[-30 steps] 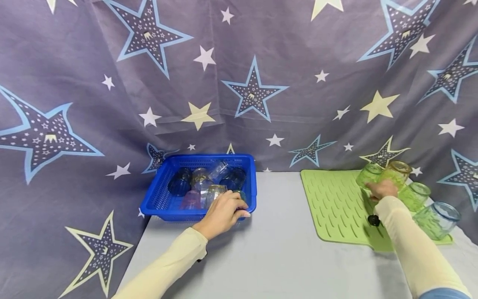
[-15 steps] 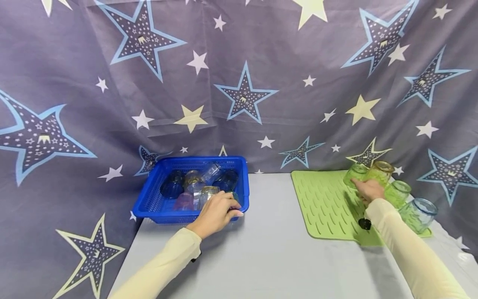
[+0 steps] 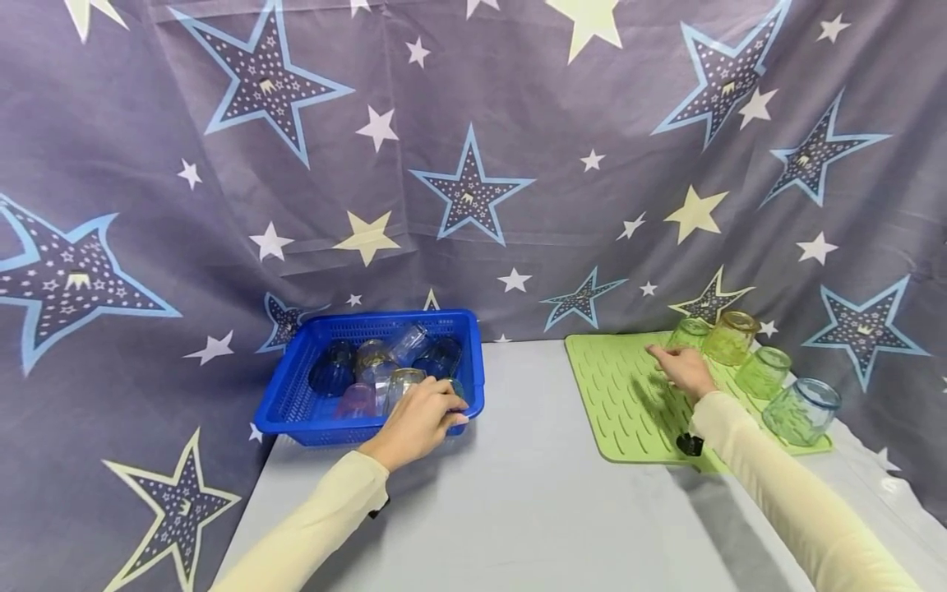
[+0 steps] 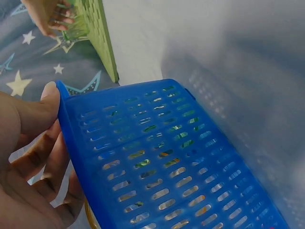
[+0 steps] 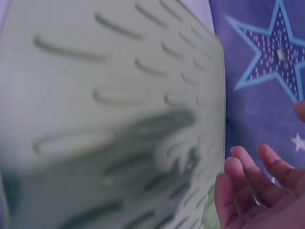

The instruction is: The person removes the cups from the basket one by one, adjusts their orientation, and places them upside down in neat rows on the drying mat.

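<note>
My left hand (image 3: 422,417) grips the front right rim of a blue plastic basket (image 3: 478,370); in the left wrist view the thumb (image 4: 50,102) lies on that rim, with the fingers curled on the inner side. Several drinking glasses lie inside, among them a dark blue glass (image 3: 333,369) and a pink glass (image 3: 358,400). Over the green drying mat (image 3: 614,395) hangs my right hand (image 3: 684,369), empty, its fingers loosely bent. Just beyond it a green glass (image 3: 690,332) stands on the mat, partly hidden.
Along the mat's right side stand an amber glass (image 3: 732,338), another green glass (image 3: 764,372) and a light blue glass (image 3: 802,411). A star-patterned curtain (image 3: 503,271) hangs behind the white table (image 3: 518,493).
My right hand has let go of the green glass at the back of the mat and drawn away to the left. The left hand stays on the basket rim. The head view has shifted right.
</note>
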Demonstrator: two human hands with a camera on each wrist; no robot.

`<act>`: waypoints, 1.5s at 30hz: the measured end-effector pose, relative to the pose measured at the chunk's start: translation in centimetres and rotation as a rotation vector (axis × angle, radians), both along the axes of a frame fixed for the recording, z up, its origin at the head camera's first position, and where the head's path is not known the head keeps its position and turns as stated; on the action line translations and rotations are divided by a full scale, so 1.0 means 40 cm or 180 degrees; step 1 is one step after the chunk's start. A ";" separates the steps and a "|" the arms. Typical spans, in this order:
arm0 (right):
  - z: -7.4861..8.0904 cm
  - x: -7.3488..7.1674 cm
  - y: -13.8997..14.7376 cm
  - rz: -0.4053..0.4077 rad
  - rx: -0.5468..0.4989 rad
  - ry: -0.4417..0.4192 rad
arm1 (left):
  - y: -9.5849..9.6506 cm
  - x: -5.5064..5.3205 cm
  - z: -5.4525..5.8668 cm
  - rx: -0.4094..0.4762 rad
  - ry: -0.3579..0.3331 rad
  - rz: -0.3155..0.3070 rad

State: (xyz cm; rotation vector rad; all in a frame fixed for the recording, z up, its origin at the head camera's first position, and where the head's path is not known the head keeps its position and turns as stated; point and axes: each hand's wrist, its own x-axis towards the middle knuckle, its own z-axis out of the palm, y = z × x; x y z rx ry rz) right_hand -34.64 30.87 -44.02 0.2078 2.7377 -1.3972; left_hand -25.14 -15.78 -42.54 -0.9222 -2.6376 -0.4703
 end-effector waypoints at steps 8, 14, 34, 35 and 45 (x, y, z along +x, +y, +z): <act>-0.017 0.007 -0.101 0.0096 -0.0403 -0.0087 | -0.017 -0.006 -0.001 0.0080 -0.0027 0.0006; -0.015 0.027 -0.156 0.0228 -0.0538 -0.0112 | -0.015 -0.008 0.006 0.0099 -0.0026 0.0031; -0.044 0.120 -0.397 0.0957 -0.1200 -0.0167 | -0.023 -0.004 0.012 0.0109 0.0000 0.0062; -0.049 0.127 -0.412 0.1026 -0.1226 -0.0201 | -0.024 -0.004 0.012 0.0101 0.0014 0.0064; -0.049 0.193 -0.556 0.1492 -0.1490 -0.0294 | -0.032 -0.012 0.005 0.0135 0.0122 0.0000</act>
